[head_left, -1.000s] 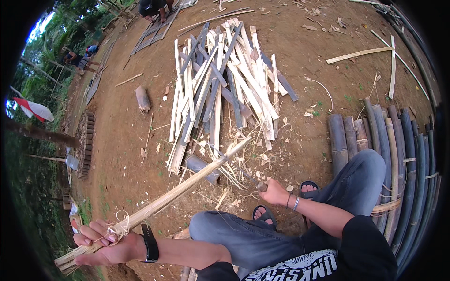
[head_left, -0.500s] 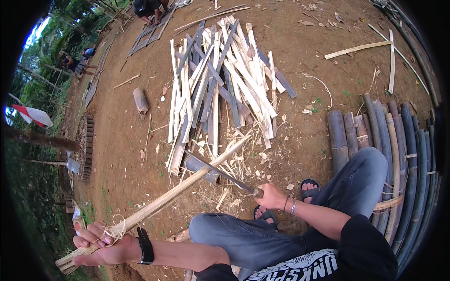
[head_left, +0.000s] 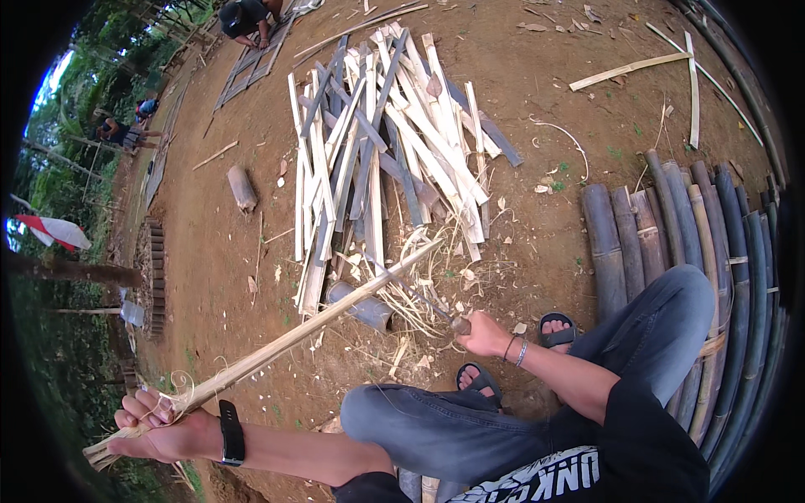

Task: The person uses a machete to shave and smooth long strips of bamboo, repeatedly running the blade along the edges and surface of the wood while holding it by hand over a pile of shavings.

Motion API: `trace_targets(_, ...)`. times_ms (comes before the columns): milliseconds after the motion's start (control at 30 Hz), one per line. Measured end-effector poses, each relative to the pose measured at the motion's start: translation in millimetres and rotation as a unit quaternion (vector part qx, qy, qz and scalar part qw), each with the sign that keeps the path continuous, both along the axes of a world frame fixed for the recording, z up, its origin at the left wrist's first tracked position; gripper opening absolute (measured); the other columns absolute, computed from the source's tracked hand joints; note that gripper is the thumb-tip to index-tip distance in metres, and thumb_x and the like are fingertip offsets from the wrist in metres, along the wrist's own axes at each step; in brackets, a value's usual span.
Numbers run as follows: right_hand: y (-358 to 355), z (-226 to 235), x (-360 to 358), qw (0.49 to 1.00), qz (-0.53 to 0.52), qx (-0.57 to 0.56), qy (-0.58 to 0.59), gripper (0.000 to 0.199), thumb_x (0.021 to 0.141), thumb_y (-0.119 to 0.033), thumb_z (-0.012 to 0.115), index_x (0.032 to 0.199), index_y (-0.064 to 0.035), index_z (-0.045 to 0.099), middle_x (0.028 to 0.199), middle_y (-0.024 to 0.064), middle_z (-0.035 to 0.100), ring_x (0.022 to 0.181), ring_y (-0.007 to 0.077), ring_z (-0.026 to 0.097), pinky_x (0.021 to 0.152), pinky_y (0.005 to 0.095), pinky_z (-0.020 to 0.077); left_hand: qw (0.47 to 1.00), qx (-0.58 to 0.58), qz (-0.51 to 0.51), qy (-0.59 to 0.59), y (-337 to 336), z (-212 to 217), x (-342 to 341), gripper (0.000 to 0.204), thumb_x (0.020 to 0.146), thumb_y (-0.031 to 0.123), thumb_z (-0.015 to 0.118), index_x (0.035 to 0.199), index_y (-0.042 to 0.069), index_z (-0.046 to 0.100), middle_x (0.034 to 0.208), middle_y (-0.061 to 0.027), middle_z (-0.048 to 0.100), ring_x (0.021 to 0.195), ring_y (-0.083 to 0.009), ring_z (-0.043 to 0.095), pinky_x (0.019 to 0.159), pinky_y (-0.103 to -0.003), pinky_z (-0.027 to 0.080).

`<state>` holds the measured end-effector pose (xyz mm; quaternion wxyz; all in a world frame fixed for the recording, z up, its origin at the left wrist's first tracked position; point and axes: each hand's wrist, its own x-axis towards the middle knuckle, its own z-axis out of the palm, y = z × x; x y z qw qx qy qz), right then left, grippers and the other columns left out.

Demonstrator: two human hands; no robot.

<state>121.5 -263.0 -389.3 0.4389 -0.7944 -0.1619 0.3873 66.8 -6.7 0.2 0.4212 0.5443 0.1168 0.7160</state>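
Note:
My left hand point(head_left: 159, 426) grips the near end of a long split bamboo slat point(head_left: 293, 335) that slants up to the right, its far tip near the pile. Thin shavings curl off it by my fingers. My right hand point(head_left: 485, 334) is closed on the handle of a long knife point(head_left: 411, 293), whose blade lies across the slat near its far end. I sit with knees bent in blue jeans; my sandalled feet point(head_left: 556, 329) rest on the dirt below the knife.
A pile of split bamboo strips point(head_left: 381, 142) lies ahead on bare dirt. Whole bamboo poles point(head_left: 671, 226) lie side by side at my right. A short bamboo section point(head_left: 360, 306) sits under the slat. Other people point(head_left: 243, 17) work far off at top left.
My right hand has lifted the knife and brought its blade up along the slat toward the far tip. The left hand keeps hold of the slat's near end.

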Motion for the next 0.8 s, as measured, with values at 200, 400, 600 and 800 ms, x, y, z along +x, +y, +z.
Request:
trace_targets(200,5.1,-18.4,34.2,0.997,-0.048,-0.044,0.029,0.023,0.072,-0.022,0.064,0.070,0.0015,0.063,0.067,0.0232,0.064,0.068,0.0372,0.067,0.066,0.0445,0.0515,0.999,0.000,-0.032,0.008,11.9,6.2,11.9,0.047,0.098,0.051,0.042,0.074,0.012,0.033,0.059,0.0021,0.023,0.047,-0.0071,0.022,0.037,-0.019,0.019)
trace_targets(400,16.0,-26.3,19.7,0.994,-0.092,-0.023,0.050,0.022,0.072,-0.020,0.064,0.072,0.0018,0.063,0.067,0.0237,0.064,0.068,0.0355,0.067,0.066,0.0437,0.0521,0.994,0.002,-0.109,0.018,23.6,7.4,10.1,0.045,0.101,0.048,0.038,0.073,0.012,0.033,0.059,0.0006,0.025,0.049,-0.0095,0.023,0.041,-0.022,0.022)
trace_targets(600,14.8,-1.4,15.2,1.000,-0.005,0.018,0.015,0.028,0.073,-0.024,0.066,0.074,0.0039,0.065,0.068,0.0238,0.065,0.069,0.0349,0.068,0.064,0.0435,0.0525,0.996,0.011,-0.094,-0.002,29.4,-1.4,5.6,0.046,0.099,0.051,0.041,0.076,0.011,0.035,0.058,0.0014,0.025,0.046,-0.0078,0.024,0.038,-0.020,0.020)
trace_targets(800,15.8,-47.8,39.8,0.996,-0.078,-0.032,0.040,0.029,0.073,-0.023,0.067,0.071,0.0058,0.063,0.070,0.0254,0.064,0.072,0.0371,0.068,0.064,0.0439,0.0517,0.997,0.010,-0.080,0.004,21.7,8.1,2.5,0.047,0.099,0.051,0.039,0.076,0.011,0.034,0.058,0.0012,0.025,0.046,-0.0082,0.023,0.040,-0.022,0.018)
